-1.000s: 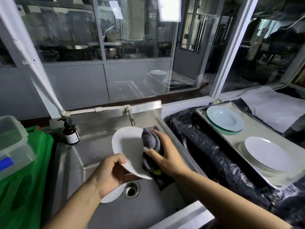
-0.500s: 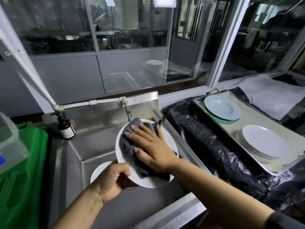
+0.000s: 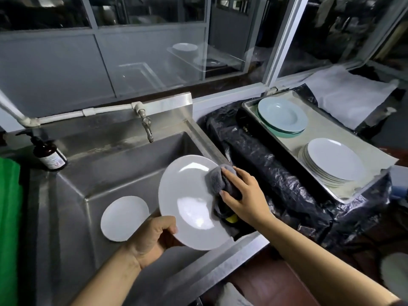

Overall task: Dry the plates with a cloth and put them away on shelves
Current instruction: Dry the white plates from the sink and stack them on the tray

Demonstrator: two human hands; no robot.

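Over the steel sink [image 3: 72, 191] I hold a white plate [image 3: 187, 199], face up and tilted. My left hand [image 3: 154, 237] grips its lower left rim, thumb on top. My right hand [image 3: 240, 195] holds a bunched grey cloth [image 3: 217, 181] against the plate's right edge. A second white plate [image 3: 124, 218] lies on the sink floor. To the right, a metal tray [image 3: 249, 104] carries a stack of white plates [image 3: 333, 162] and pale blue-green deep plates [image 3: 282, 117].
A tap [image 3: 147, 127] hangs from a white pipe at the sink's back wall. A brown soap bottle [image 3: 49, 155] stands on the sink's left corner. Black plastic sheeting [image 3: 265, 164] covers the counter under the tray. Green plastic [image 3: 10, 217] lies at far left.
The cloth slid from the plate's middle to its right edge, baring the plate's face. The plate tipped flatter and lower. My view dropped toward the sink.
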